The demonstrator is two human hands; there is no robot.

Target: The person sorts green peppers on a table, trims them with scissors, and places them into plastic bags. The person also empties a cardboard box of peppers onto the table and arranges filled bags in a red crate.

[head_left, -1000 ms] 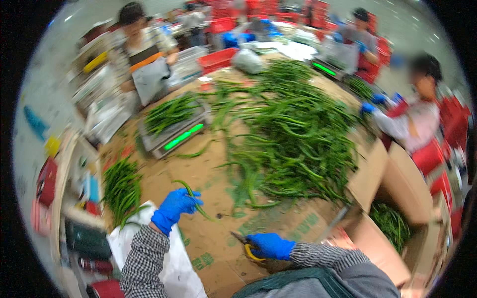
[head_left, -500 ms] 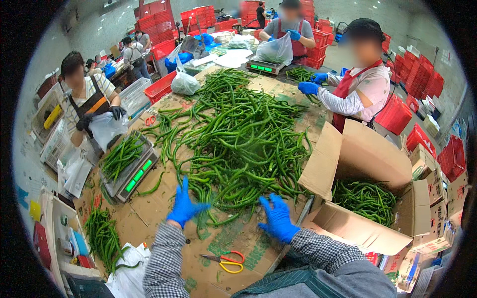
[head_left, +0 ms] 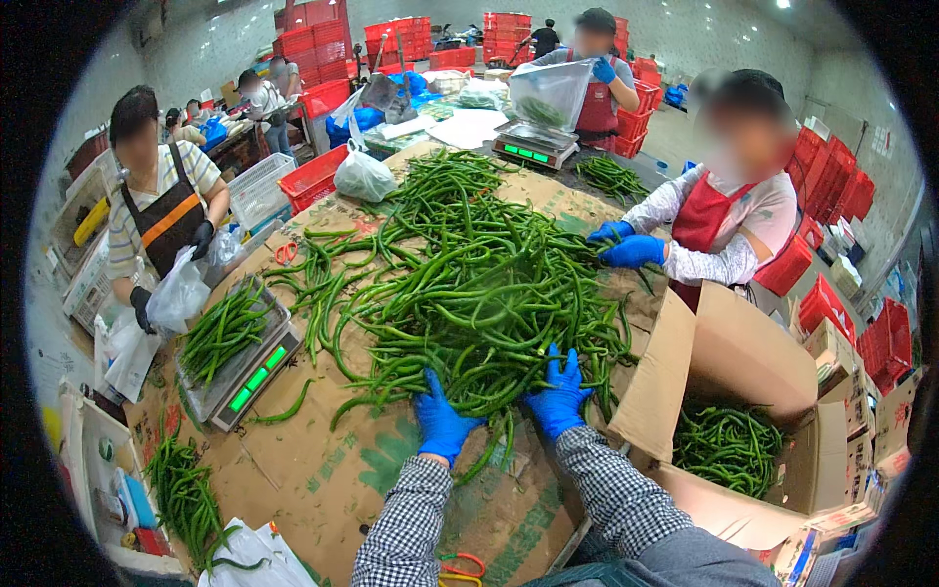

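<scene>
Nearest, on the near side of the big pile of green peppers (head_left: 479,284), a pair of scissors (head_left: 463,567) with red and yellow handles shows partly at the lower edge. A white bag (head_left: 259,560) and a smaller bunch of peppers (head_left: 188,504) lie to the near left of the pile. The left hand (head_left: 445,419) and right hand (head_left: 558,399), both in blue gloves, press against the pile's near edge, fingers and thumbs spread apart, not closed around any pepper. The pile sits on a cardboard-covered desk (head_left: 303,465). Right of it, a cardboard box (head_left: 753,352) holds more peppers; left of it, a scale (head_left: 240,401) carries a heap. Farther along the pile's right side, a co-worker's gloved hands (head_left: 634,251) reach its edge; across on its left, another person (head_left: 161,196) handles a clear bag (head_left: 181,293). Beyond the pile stand a second scale (head_left: 536,147) and stacked red crates (head_left: 398,39).
</scene>
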